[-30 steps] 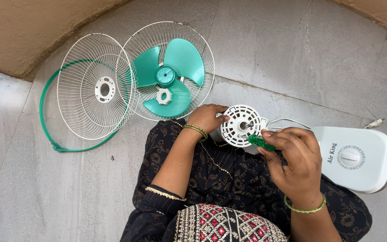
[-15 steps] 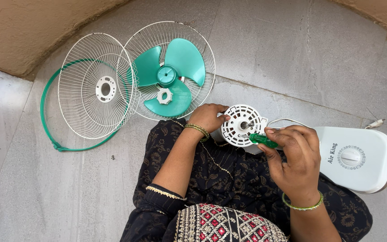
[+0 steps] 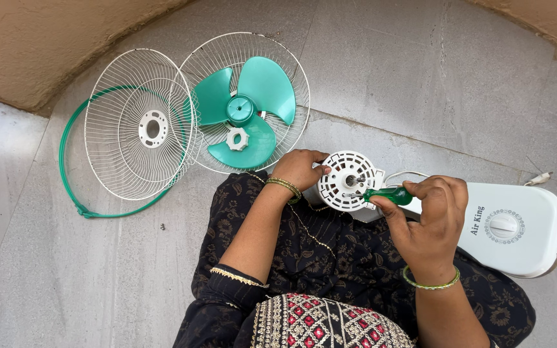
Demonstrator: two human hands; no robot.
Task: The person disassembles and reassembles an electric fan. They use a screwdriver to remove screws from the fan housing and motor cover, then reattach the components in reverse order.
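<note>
Your left hand [image 3: 301, 169] steadies the white round plastic motor housing [image 3: 346, 182]; your right hand [image 3: 434, 219] has its fingers clamped on the slippery-looking green-handled screwdriver [image 3: 389, 194], so grip its handle firmly

We see a grey concrete floor [image 3: 420, 77] filling most of the view, with a seam running from nine o'clock toward three o'clock. A tan rough wall [image 3: 46, 45] curves along the edge at ten to eleven o'clock, and a strip of it shows again at one o'clock. Daylight falls soft and even, with faint shadows.
</note>
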